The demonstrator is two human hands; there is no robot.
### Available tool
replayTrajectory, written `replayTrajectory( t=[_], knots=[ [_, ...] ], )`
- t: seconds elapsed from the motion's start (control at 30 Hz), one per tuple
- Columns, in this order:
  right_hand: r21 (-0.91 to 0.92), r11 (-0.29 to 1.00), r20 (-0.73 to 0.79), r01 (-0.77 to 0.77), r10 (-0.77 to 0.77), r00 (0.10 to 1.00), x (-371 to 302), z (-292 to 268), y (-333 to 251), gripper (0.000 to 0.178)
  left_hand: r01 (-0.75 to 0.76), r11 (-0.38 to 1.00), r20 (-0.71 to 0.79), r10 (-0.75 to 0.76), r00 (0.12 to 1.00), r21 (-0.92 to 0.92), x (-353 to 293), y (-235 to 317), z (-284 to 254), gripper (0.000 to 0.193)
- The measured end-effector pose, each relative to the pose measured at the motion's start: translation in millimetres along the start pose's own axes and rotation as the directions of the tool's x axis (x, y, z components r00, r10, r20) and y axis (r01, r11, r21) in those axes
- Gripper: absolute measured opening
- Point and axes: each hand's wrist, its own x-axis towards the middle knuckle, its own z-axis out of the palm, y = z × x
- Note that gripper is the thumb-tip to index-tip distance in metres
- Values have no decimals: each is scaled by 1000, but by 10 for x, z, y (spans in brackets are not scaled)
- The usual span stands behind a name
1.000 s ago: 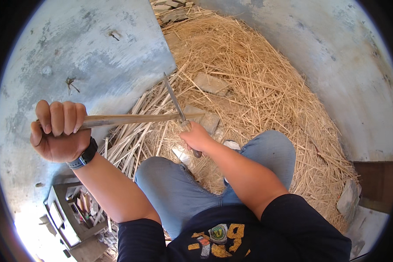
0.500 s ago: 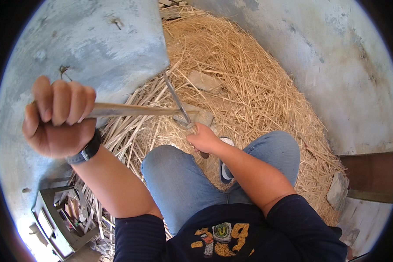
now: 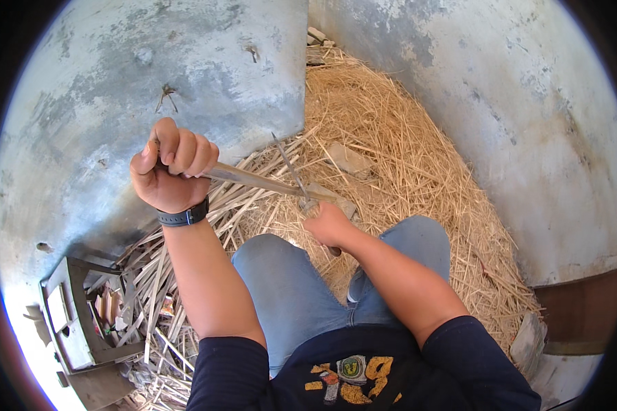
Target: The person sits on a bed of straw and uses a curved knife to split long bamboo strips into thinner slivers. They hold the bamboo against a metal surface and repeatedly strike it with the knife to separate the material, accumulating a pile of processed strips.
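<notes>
My left hand (image 3: 175,164), raised at the left with a dark watch on its wrist, is closed around one end of a long bamboo strip (image 3: 253,179). The strip slopes down to the right, and its far end lies over a stone (image 3: 346,205). My right hand (image 3: 329,225) grips a long knife by its handle, whose butt shows below the fist. The narrow knife blade (image 3: 289,161) points up and to the left, crossing the strip close to my right fist. Whether the edge bites into the strip cannot be made out.
Dry straw and shavings (image 3: 391,137) cover the floor, with a flat stone (image 3: 349,159) among them. Split strips (image 3: 260,168) are heaped on the left, beside a wooden frame (image 3: 75,315). Grey walls (image 3: 487,123) close in on both sides. My bent knees (image 3: 274,264) are just below my hands.
My left hand has moved right, so the strip now slopes more steeply down to the right. My right hand still holds the knife across the strip. The whole view has shifted somewhat.
</notes>
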Motion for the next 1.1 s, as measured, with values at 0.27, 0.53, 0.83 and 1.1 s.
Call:
replayTrajectory(
  t=[0.27,0.53,0.83,1.1],
  knots=[
    [-110,979,-28,171,-175,984,76,80,154,55,-14,1000,-5,14,1000,6,37,-5,-5,31],
    [26,971,-45,237,-236,971,130,-123,460,60,32,999,12,-32,999,42,325,-244,292,30],
    [142,956,16,256,-261,965,220,-431,594,58,130,989,34,-133,991,74,750,-471,464,31],
    [1,937,-74,350,-349,934,157,-717,667,52,136,983,-16,-135,991,122,963,-629,510,32]
  ],
)
